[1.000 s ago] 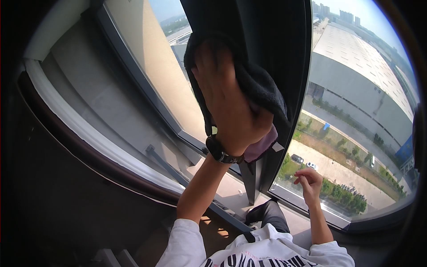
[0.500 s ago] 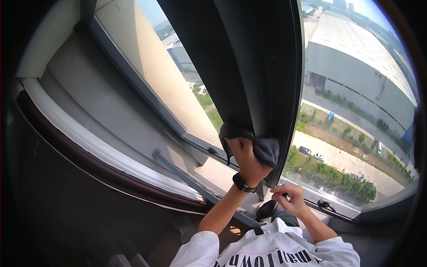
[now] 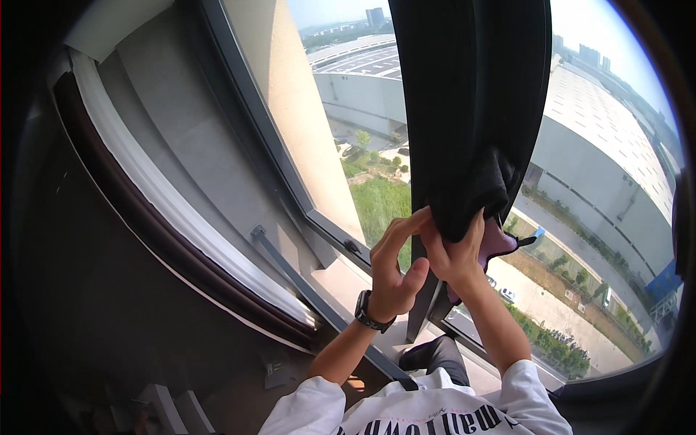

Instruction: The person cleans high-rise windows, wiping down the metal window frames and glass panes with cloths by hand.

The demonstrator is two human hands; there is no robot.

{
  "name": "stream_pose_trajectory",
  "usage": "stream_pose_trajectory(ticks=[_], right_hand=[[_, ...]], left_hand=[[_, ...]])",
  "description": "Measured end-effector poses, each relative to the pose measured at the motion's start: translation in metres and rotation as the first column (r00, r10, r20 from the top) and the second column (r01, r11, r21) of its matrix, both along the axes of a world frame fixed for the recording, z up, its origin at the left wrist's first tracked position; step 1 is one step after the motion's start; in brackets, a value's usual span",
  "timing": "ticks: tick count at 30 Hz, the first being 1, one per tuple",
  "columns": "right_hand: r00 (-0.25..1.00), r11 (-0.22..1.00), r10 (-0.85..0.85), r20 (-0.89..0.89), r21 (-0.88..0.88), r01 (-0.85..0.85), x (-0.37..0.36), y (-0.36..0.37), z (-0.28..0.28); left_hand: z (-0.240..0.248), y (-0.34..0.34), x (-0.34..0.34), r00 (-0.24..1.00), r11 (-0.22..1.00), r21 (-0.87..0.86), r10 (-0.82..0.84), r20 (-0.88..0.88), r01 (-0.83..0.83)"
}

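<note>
A dark cloth (image 3: 475, 190) lies bunched against the wide black window post (image 3: 453, 94) in front of me. Part of it is turned over at the right, showing a pinkish-purple side (image 3: 496, 243). My right hand (image 3: 458, 255) grips the cloth's lower end, with its fingers on either side of the fabric. Beside it, my left hand (image 3: 395, 268) has its fingers stretched toward the cloth's left edge and its thumb apart. Whether those fingertips touch the cloth I cannot tell. A black watch sits on my left wrist.
Glass panes flank the post, with buildings and greenery far below. A metal stay bar (image 3: 304, 293) runs from the left wall toward me. A white sill strip and dark brown padded edge (image 3: 130, 203) curve along the left. A window latch (image 3: 351, 246) sits on the left frame.
My right hand has risen from below and taken hold of the cloth. My left hand has come off it, down and slightly left. The cloth is higher and right in view, its purple side showing.
</note>
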State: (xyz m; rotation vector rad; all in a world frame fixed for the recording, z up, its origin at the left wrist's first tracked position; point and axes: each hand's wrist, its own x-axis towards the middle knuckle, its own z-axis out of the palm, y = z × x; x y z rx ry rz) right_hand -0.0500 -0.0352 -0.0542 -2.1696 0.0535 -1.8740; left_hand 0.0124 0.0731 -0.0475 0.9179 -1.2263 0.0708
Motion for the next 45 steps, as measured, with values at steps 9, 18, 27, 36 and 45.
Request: stream_pose_trajectory(ticks=[9, 18, 27, 36, 45], right_hand=[[0.993, 0.992, -0.097, -0.065, -0.081, 0.092, 0.008, -0.005, -0.015], [0.988, 0.997, -0.071, 0.134, 0.032, 0.068, 0.014, -0.01, 0.059], [0.998, 0.998, -0.053, -0.04, -0.046, 0.051, -0.003, 0.001, -0.015], [0.996, 0.997, -0.083, 0.026, -0.009, 0.083, 0.001, -0.02, 0.033], [0.986, 1.0, 0.002, -0.169, -0.006, -0.003, -0.03, -0.022, -0.108]], left_hand=[[-0.022, -0.015, 0.036, 0.989, 0.987, 0.053, 0.151, -0.006, -0.15], [-0.015, -0.021, 0.038, 0.99, 0.994, 0.012, 0.107, -0.098, -0.106], [-0.025, -0.014, 0.027, 0.981, 0.988, 0.079, 0.145, -0.129, -0.136], [-0.036, -0.017, 0.033, 0.981, 0.996, 0.036, 0.088, -0.173, -0.083], [-0.039, -0.028, 0.029, 0.968, 0.984, 0.065, 0.176, -0.178, -0.167]])
